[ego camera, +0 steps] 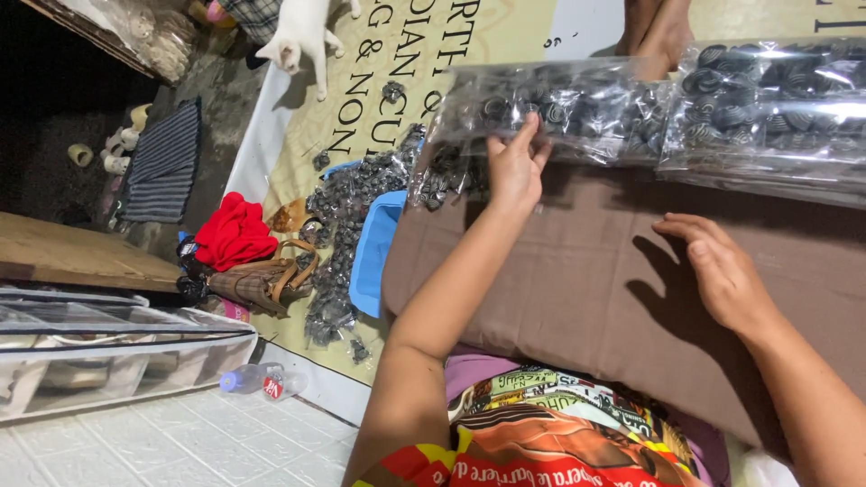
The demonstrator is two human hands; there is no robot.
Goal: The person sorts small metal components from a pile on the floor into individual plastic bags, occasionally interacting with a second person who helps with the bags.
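Note:
My left hand [516, 165] presses on a clear plastic packet [550, 108] filled with small dark striped pieces, at the far edge of a brown cushion [586, 271]. My right hand [722, 271] hovers open over the brown cushion, fingers spread, holding nothing. Another clear packet [767, 108] of the same dark striped pieces lies to the right, beside the first. A person's bare foot [658, 36] shows beyond the packets.
A blue tray [372, 252] and a heap of dark striped pieces [338, 225] lie on a printed banner [397, 63]. A red cloth [233, 233], a brown bag [262, 284], a plastic bottle [257, 379], a white cat [298, 32] and a clear storage box [108, 352] are at the left.

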